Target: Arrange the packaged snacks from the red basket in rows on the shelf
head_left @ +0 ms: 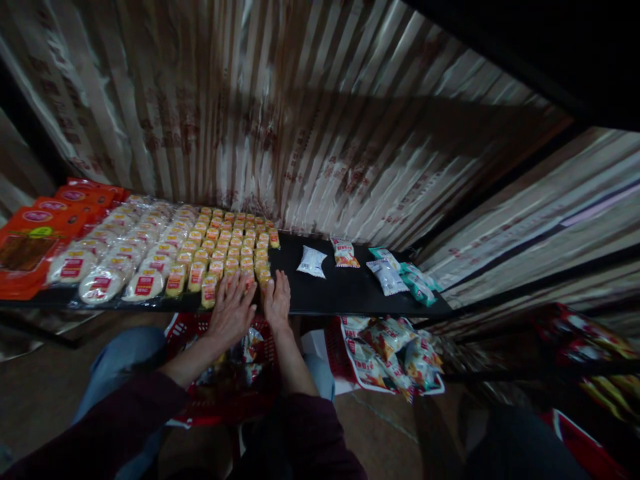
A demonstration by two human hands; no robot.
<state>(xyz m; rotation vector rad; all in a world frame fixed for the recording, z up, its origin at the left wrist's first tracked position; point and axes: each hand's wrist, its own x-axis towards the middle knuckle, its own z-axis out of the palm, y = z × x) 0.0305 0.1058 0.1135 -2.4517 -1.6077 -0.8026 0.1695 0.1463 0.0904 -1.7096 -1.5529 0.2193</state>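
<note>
Both my hands rest at the front edge of a black shelf [345, 293]. My left hand [231, 311] lies flat with fingers spread, its fingertips touching the front row of small yellow snack packets [231, 248]. My right hand [277, 300] lies flat beside it, fingers stretched out, against the right side of the same packets. Neither hand holds anything.
Round white packets with red labels [117, 257] and orange flat packs [37, 240] fill the shelf's left. A few loose white, orange and teal packets [387, 273] lie on the right. Below are a red basket [225, 373] and a bag of snacks [387, 357]. Corrugated sheet behind.
</note>
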